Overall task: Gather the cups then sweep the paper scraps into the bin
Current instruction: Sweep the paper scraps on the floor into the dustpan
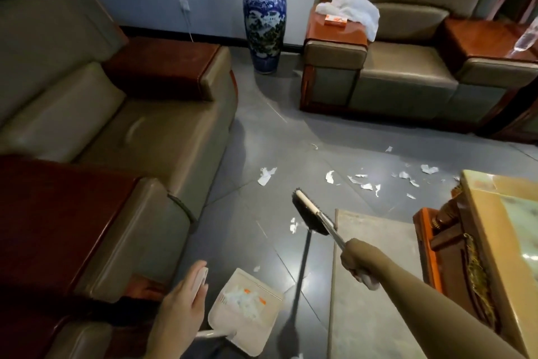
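Note:
My right hand [359, 264] grips the handle of a broom, whose dark brush head [310, 211] rests on the grey floor by a small scrap [293, 225]. My left hand [186, 303] holds the white handle of a dustpan [246, 310] that lies on the floor at the bottom middle with paper scraps inside. Several white paper scraps [368, 185] lie scattered on the floor beyond the broom, one larger piece [266, 175] further left. No cup or bin shows.
A sofa [116, 126] with wooden armrests fills the left. An armchair [407, 67] with a white cloth [355, 9] stands at the back right, a tall blue vase [264, 18] beside it. A carved table [495, 227] and a rug [372, 286] are at the right.

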A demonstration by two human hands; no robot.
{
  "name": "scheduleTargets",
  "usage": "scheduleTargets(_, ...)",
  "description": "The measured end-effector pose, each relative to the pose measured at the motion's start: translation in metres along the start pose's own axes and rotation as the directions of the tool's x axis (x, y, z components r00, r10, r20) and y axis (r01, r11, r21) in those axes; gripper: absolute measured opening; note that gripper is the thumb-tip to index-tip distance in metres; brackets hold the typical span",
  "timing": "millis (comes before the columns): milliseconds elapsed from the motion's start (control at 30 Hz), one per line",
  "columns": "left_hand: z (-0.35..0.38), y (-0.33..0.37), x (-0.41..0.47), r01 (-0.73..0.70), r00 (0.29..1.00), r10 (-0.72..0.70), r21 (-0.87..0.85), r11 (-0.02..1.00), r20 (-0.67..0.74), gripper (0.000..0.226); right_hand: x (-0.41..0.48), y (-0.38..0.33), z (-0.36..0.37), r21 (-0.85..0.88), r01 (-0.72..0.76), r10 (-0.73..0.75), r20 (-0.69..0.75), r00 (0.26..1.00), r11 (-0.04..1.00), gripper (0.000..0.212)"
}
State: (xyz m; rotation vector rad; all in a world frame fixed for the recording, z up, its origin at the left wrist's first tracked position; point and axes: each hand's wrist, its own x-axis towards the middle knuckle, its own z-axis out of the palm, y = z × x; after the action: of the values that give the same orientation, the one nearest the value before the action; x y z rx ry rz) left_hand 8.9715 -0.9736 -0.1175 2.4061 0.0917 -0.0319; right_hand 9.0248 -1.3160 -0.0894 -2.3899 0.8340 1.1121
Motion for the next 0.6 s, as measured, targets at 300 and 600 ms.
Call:
scheduleTargets(300, 0.002, 0.026, 0.023, -0.056, 0.997, 0.054, 0.029, 0.998, 0.063, 0.040, -0.045, -0.018, 0.061, -0.274, 0.199, -0.114, 0.298, 0.948, 0.941, 0.057)
scheduleTargets(600, -0.010, 0.035, 0.064, -0.099, 0.987, 0.101, -0.023, 0.995, 0.122, 0.040, -0.096, -0.048, -0.020, 0.178, -0.013, -0.085, 0.532, 0.842, 0.984, 0.054)
